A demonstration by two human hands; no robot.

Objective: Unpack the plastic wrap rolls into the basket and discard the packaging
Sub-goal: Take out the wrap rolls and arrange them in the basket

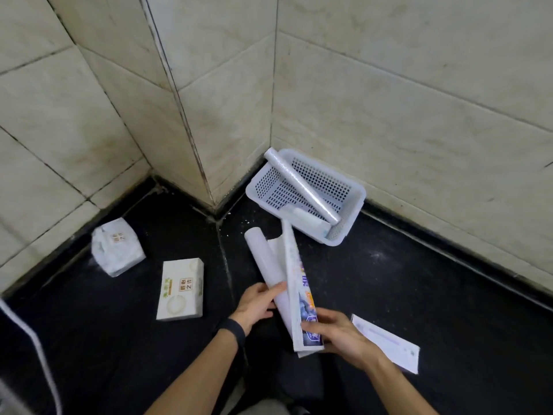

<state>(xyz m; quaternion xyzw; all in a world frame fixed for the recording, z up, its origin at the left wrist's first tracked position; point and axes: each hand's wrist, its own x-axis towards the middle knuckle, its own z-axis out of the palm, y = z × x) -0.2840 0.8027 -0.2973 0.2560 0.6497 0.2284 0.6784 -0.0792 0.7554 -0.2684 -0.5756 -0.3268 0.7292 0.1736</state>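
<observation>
My left hand (pixel 258 304) grips a white plastic wrap roll (pixel 264 259) that sticks halfway out of its long printed carton (pixel 299 295). My right hand (pixel 335 330) holds the carton's near end. Both are raised over the dark floor. The white perforated basket (pixel 353 211) sits in the wall corner beyond them. A long clear-wrapped roll (pixel 302 187) lies slanted across it, its far end poking over the rim. A second white roll (pixel 308 218) lies inside near the front wall.
A flattened white carton (pixel 386 342) lies on the floor right of my right hand. A white tissue box (pixel 181 289) and a soft tissue pack (pixel 116 247) sit to the left. Tiled walls close the corner. A white cord (pixel 33 339) runs along the lower left.
</observation>
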